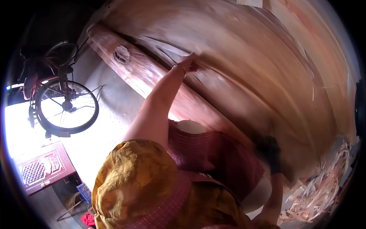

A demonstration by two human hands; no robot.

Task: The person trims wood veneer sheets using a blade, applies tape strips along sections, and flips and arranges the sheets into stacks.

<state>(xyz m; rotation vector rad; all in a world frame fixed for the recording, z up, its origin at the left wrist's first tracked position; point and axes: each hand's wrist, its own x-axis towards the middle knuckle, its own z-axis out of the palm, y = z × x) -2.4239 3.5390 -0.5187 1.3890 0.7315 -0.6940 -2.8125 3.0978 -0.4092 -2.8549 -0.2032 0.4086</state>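
My left hand (188,64), bare with a bangle at the wrist, is at the near edge of a large, thin brown sheet (244,45) that looks like wood veneer. Its fingers are closed on that edge, partly hidden. Below it a long peeled log (148,70) with a knot runs diagonally past my lap. My right hand (270,152), in a dark glove, is low on the right against the sheet, near the log's lower end. Motion blurs its fingers, so their hold cannot be made out.
Pale wood shavings (314,196) lie in a heap at the lower right. A bicycle (66,105) stands at the left in bright light. Below it is a red patterned mat or table top (45,168). Maroon checked cloth (213,152) covers my lap.
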